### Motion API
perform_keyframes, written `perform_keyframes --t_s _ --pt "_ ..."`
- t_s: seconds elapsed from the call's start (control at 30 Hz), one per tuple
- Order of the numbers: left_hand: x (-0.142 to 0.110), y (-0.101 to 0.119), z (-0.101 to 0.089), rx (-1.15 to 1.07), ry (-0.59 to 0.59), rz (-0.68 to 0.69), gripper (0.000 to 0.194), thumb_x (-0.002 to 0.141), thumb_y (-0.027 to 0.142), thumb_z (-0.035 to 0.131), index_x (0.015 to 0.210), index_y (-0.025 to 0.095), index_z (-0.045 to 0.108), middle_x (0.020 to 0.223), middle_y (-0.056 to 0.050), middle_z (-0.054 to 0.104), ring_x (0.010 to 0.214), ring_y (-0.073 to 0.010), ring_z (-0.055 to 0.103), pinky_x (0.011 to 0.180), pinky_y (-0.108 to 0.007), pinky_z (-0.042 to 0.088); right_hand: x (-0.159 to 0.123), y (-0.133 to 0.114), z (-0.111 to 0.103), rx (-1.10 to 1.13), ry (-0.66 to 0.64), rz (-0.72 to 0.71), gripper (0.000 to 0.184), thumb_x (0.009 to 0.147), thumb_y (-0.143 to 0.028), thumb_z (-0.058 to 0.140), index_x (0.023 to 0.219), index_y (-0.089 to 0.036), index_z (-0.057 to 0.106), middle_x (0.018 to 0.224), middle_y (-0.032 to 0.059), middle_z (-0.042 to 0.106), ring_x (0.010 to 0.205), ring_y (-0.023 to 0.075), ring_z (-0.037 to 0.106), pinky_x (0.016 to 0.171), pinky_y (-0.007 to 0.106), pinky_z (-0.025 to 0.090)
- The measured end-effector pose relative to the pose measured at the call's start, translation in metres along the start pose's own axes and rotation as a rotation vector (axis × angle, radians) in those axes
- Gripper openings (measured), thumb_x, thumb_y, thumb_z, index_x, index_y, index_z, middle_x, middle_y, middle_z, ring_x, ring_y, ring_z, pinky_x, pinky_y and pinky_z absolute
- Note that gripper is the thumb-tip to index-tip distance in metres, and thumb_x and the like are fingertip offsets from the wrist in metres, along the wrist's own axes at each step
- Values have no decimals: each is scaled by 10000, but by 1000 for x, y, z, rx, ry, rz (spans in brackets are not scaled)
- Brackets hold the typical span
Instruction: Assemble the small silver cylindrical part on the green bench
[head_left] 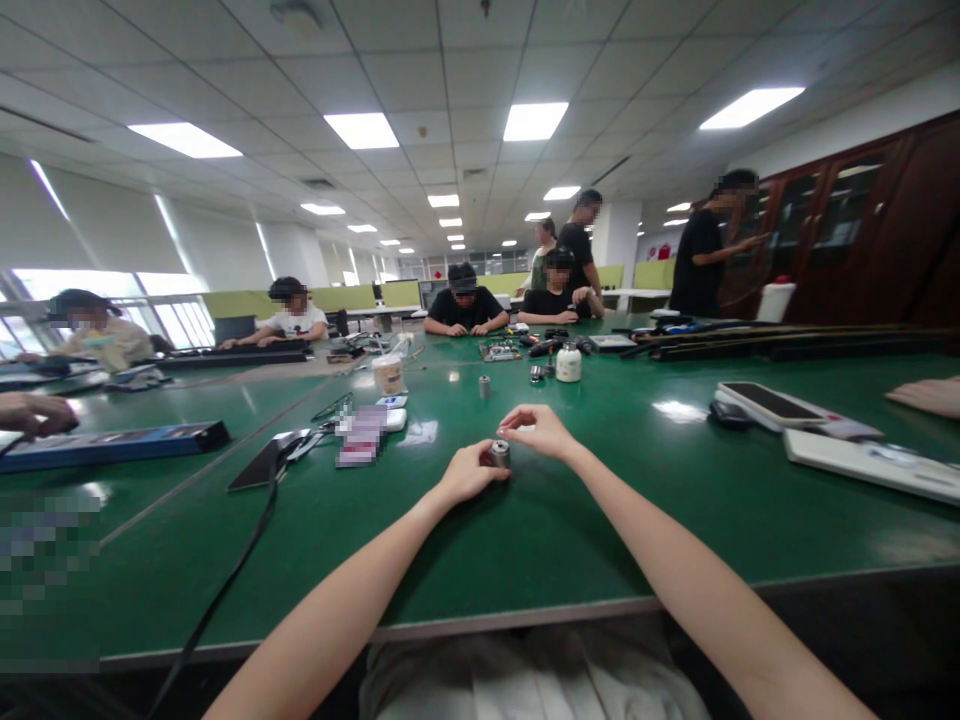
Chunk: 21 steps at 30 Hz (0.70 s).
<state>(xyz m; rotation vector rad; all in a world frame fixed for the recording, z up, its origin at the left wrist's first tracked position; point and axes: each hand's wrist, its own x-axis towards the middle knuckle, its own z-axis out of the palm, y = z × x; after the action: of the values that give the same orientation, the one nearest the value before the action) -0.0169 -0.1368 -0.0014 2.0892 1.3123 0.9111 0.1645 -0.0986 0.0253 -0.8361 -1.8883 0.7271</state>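
My left hand [474, 474] is closed around a small grey metal cylinder [501, 455] that stands upright on the green table [585, 520]. Just above its top, my right hand [538, 430] has thumb and forefinger pinched together. Whatever lies between those fingertips is too small to make out. A second, similar metal cylinder [484, 386] stands apart, farther back on the table.
Left of my hands are a phone-like pink item [363, 436], a black cable [259, 530] and a paper cup [389, 374]. A white jar [568, 363] stands beyond the right hand. White devices [862, 462] lie at the right. Several people sit or stand around.
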Motion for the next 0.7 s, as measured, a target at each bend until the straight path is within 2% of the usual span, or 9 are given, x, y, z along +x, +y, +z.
perform_keyframes --t_s 0.13,0.3,0.53,0.7 --pt "0 0 1 -7 0 -12 413 667 288 710 1065 192 663 907 -22 704 835 -198 633 820 -297 475 3 34 -15 -45 70 83 227 664 -274 757 832 -133 700 781 88 740 726 191 698 692 298 550" --pt "-1 -2 1 2 -3 -3 399 667 307 712 1041 176 658 906 -32 699 829 -196 631 796 -294 480 -2 63 -26 -207 -68 185 164 625 -164 764 782 -145 719 751 67 744 717 186 699 725 292 549" --pt "-1 -5 0 25 -12 50 384 688 329 696 1027 159 638 895 -39 687 800 -182 626 750 -279 488 -2 56 -21 -241 -138 188 189 649 -125 735 837 -147 731 812 63 753 768 174 704 748 264 544" --pt "-1 -8 1 29 -18 80 382 703 334 683 1036 158 624 898 -37 684 794 -177 626 751 -283 492 -3 48 -17 -286 -57 220 164 635 -62 706 758 -169 723 726 42 743 704 163 701 679 245 537"
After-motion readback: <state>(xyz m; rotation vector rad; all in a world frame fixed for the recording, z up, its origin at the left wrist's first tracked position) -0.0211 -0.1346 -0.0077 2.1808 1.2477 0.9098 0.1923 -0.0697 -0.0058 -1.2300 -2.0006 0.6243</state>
